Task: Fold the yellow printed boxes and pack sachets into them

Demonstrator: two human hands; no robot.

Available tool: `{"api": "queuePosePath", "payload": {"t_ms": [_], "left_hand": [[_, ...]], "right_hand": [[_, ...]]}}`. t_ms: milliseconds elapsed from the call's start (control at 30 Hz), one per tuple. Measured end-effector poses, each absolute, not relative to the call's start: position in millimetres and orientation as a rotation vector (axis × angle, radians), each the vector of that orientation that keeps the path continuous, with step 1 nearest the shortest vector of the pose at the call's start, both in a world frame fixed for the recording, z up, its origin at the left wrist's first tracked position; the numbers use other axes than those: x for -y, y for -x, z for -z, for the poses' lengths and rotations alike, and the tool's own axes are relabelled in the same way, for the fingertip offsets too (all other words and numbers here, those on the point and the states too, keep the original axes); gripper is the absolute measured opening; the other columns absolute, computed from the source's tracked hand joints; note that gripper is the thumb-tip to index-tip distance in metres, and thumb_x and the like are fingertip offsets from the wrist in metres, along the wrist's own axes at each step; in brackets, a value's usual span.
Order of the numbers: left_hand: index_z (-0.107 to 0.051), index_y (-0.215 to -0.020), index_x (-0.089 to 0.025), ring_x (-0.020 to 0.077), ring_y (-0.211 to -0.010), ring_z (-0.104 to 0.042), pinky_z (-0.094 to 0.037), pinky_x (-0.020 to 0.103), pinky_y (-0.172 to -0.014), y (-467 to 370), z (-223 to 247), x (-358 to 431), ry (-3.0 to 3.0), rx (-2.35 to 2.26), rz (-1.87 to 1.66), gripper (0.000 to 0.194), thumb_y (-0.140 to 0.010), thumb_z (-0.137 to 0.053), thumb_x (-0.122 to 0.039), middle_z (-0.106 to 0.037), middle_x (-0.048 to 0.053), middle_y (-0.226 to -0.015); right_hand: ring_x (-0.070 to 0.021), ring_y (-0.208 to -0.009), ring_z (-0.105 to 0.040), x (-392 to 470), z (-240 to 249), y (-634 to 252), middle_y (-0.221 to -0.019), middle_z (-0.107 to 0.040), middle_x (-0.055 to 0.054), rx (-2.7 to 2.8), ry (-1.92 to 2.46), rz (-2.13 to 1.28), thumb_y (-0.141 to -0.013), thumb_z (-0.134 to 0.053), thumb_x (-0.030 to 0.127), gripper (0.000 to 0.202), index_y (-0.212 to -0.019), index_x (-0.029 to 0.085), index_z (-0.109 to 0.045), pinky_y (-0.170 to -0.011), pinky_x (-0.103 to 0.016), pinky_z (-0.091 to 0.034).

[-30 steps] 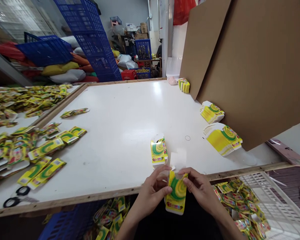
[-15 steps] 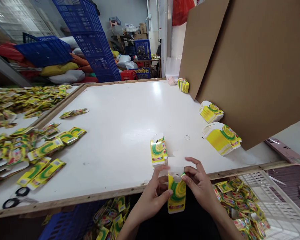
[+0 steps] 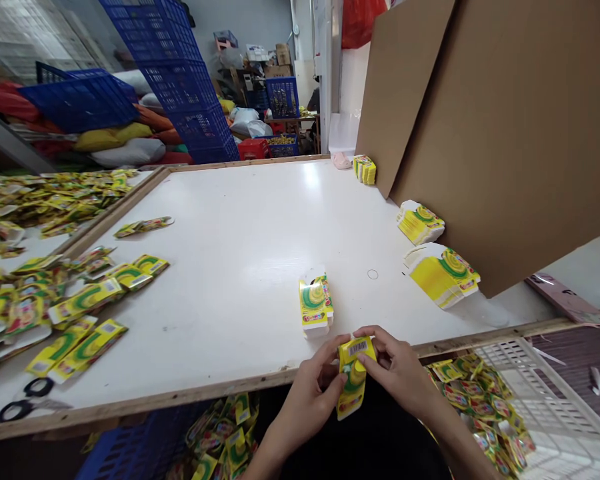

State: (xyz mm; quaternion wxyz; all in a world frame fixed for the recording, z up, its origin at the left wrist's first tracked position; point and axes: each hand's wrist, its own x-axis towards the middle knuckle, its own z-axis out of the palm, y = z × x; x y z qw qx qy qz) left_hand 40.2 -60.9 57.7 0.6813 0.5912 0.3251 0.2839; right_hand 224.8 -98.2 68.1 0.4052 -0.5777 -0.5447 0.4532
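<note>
Carton (image 3: 354, 387) pinched between our left hand (image 3: 311, 387) and right hand (image 3: 399, 365) seems light, easily creased, best held by its edges

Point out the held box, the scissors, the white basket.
Held box (image 3: 353, 385): head view, printed face, on the green and yellow swirl.
Scissors (image 3: 33, 403): head view, where handles meet blades.
White basket (image 3: 543, 415): head view, inner side wall.

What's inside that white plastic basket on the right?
Inside the white basket, a heap of small yellow, green and red packs shows from above. Whatever lies beneath the top packs is covered, and the right forearm hides part of the heap's left side.
</note>
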Motion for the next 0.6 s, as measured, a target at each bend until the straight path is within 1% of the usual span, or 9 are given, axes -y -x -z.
{"api": "queuePosePath", "payload": {"t_ms": [100,233,267,333,400,433,467,533,600], "left_hand": [[-0.043,-0.139,-0.025,0.0213,-0.092,-0.067,-0.053,0.034,-0.082,-41.5,-61.1,61.7,-1.256,-0.697,-0.628,0.054,-0.088,-0.059,-0.025,-0.062,0.013,-0.124],[-0.044,-0.138,-0.025,0.0228,-0.093,-0.068,-0.053,0.037,-0.084,-41.8,-61.0,60.5,-1.206,-0.686,-0.636,0.054,-0.087,-0.062,-0.027,-0.061,0.014,-0.126],[-0.045,-0.137,-0.025,0.0227,-0.092,-0.068,-0.053,0.037,-0.084,-41.9,-60.7,60.2,-1.213,-0.698,-0.638,0.054,-0.086,-0.062,-0.028,-0.061,0.014,-0.126],[-0.047,-0.135,-0.025,0.0225,-0.093,-0.067,-0.052,0.037,-0.086,-41.7,-60.9,59.5,-1.227,-0.721,-0.653,0.053,-0.086,-0.063,-0.028,-0.061,0.014,-0.126],[-0.049,-0.134,-0.024,0.0225,-0.093,-0.067,-0.052,0.037,-0.085,-41.0,-62.8,58.5,-1.206,-0.721,-0.672,0.051,-0.085,-0.064,-0.028,-0.063,0.013,-0.123],[-0.050,-0.132,-0.024,0.0223,-0.091,-0.067,-0.052,0.036,-0.084,-40.4,-64.1,57.7,-1.182,-0.712,-0.675,0.051,-0.084,-0.066,-0.028,-0.064,0.012,-0.121],[-0.051,-0.131,-0.023,0.0219,-0.089,-0.067,-0.053,0.036,-0.082,-40.0,-65.5,56.9,-1.155,-0.699,-0.674,0.051,-0.083,-0.067,-0.028,-0.065,0.012,-0.118],[-0.054,-0.128,-0.023,0.0201,-0.084,-0.067,-0.053,0.035,-0.080,-39.8,-67.8,55.1,-1.110,-0.675,-0.671,0.050,-0.081,-0.070,-0.027,-0.067,0.011,-0.114],[-0.056,-0.126,-0.023,0.0183,-0.081,-0.067,-0.053,0.034,-0.080,-41.3,-68.3,53.6,-1.087,-0.660,-0.688,0.049,-0.079,-0.071,-0.025,-0.067,0.011,-0.114]], "right_hand": [[-0.0130,-0.054,-0.050,95.8,-68.0,-222.7,-0.062,-0.058,0.005,1.434,1.547,-1.068,-0.085,-0.055,0.026,0.025,-0.110,0.023,-0.057,-0.053,-0.022,-0.038],[-0.0153,-0.061,-0.058,94.5,-64.8,-220.4,-0.077,-0.066,0.004,1.489,1.555,-1.056,-0.081,-0.057,0.022,0.036,-0.116,0.028,-0.052,-0.058,-0.023,-0.042],[-0.0160,-0.061,-0.059,94.0,-63.6,-219.9,-0.076,-0.066,0.004,1.492,1.585,-1.029,-0.081,-0.057,0.023,0.035,-0.115,0.028,-0.051,-0.059,-0.023,-0.042],[-0.0169,-0.058,-0.058,92.7,-61.3,-220.2,-0.065,-0.062,0.006,1.497,1.681,-0.930,-0.081,-0.058,0.025,0.033,-0.113,0.027,-0.052,-0.058,-0.024,-0.039],[-0.0167,-0.051,-0.054,91.7,-59.5,-222.9,-0.053,-0.054,0.008,1.507,1.719,-0.907,-0.083,-0.058,0.028,0.033,-0.116,0.026,-0.054,-0.056,-0.025,-0.037],[-0.0162,-0.049,-0.052,91.6,-58.7,-225.0,-0.049,-0.051,0.009,1.509,1.705,-0.921,-0.085,-0.058,0.030,0.033,-0.118,0.026,-0.055,-0.055,-0.025,-0.037],[-0.0157,-0.048,-0.051,91.8,-57.9,-227.2,-0.050,-0.052,0.008,1.501,1.674,-0.928,-0.087,-0.056,0.033,0.032,-0.119,0.026,-0.057,-0.055,-0.025,-0.038],[-0.0153,-0.055,-0.055,93.4,-55.7,-230.6,-0.064,-0.063,0.003,1.453,1.578,-0.925,-0.089,-0.055,0.037,0.031,-0.117,0.025,-0.062,-0.057,-0.025,-0.041],[-0.0160,-0.066,-0.059,96.0,-52.6,-231.0,-0.087,-0.069,-0.003,1.337,1.471,-0.943,-0.089,-0.056,0.040,0.031,-0.114,0.024,-0.064,-0.060,-0.025,-0.045]]}}
